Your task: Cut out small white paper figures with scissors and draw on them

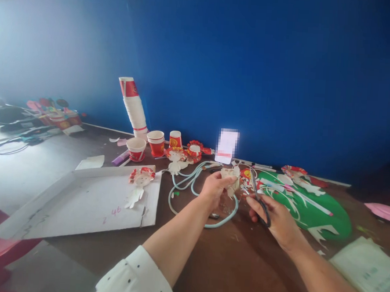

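Observation:
My left hand (pixel 215 187) pinches a pale paper cutout (pixel 230 177) between thumb and fingers, above the brown table. To its right, my right hand (pixel 273 214) is closed around the dark handles of a pair of scissors (pixel 260 203). The scissor blades point up and away, beside the cutout and apart from it as far as I can see. Red and white paper scraps (pixel 246 174) lie behind the blades. A light blue cable (pixel 221 222) loops on the table beneath my left hand.
A green disc (pixel 336 218) carries paper strips and pens on the right. At the left lies a white board (pixel 85 205) with a paper figure (pixel 140 182). Paper cups (pixel 135 149) and a tall, leaning cup stack (pixel 134 111) stand near the blue wall (pixel 252 70).

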### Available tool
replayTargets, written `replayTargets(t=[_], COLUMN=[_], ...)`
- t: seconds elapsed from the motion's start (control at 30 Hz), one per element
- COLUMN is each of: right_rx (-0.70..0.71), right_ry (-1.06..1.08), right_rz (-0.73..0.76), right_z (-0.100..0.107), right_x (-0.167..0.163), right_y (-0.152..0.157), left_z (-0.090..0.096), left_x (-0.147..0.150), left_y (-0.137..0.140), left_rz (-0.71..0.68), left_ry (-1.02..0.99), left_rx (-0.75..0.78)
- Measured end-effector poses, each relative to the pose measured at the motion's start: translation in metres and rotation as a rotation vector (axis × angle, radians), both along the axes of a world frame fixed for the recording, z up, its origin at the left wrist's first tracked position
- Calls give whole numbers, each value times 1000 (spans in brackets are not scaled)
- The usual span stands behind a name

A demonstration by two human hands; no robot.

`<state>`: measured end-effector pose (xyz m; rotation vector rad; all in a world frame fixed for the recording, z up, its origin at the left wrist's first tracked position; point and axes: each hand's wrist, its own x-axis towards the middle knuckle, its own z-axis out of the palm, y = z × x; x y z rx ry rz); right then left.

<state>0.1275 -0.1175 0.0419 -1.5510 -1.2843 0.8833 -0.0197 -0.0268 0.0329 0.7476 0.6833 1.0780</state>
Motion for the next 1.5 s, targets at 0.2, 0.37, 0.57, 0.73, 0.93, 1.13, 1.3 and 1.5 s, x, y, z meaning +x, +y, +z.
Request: replayTargets(t=[0.2, 0.37, 0.57, 0.73, 0.93, 1.13, 1.3, 1.5], right_rx=[-96, -152, -158, -232, -270, -303, -309, -305], right_ry=[-6, -68, -98, -84, -99, -124, -155, -207], right_rz=[156, 257, 302, 318, 324, 352, 363, 367], right_z=[7, 10, 9, 14, 11, 6, 6, 8], right_x=[11, 14, 17, 18, 22, 27, 28, 28], right_y=[-1, -2, -3, -4, -4, -2, -1, -2], left_z=[-3, -4, -7, -9, -4, -6, -10, -10], left_x=[-6, -8, -12, -16, -18, -18, -16, -16], left_y=[5, 5, 9, 11, 11, 12, 13, 14], left_rz=[-84, -193, -282, -440, -481, -484, -478, -483], left_ry=[10, 44, 133, 105, 143, 155, 175, 229], left_rx=[54, 62, 115, 110, 52, 25, 54, 97])
